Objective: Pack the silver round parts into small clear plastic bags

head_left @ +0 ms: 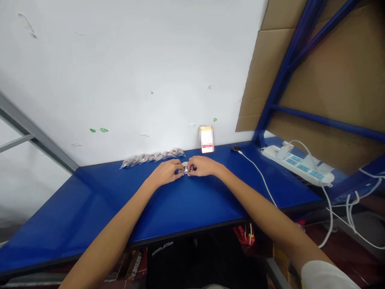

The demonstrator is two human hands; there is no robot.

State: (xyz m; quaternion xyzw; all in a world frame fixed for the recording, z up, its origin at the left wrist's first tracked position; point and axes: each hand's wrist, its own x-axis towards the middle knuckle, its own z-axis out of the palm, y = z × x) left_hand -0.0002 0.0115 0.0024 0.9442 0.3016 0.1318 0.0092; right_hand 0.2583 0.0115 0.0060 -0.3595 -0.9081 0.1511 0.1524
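Near the back of the blue table [180,208], my left hand [167,171] and my right hand [203,166] meet at a small round item in clear plastic [185,167]. Its left edge is pinched by my left fingers, its right edge by my right thumb and fingers. The item looks pale with a reddish mark; its exact kind is too small to make out. Behind my left hand, several similar round items in clear plastic bags [144,158] lie in a row along the wall.
A lit phone-like screen [207,139], partly blurred, leans on the white wall. To its right sit a black round device [235,149] with a white cable [258,172] and a white power strip [297,163]. Blue frame bars [282,68] and cardboard [255,76] stand at the right.
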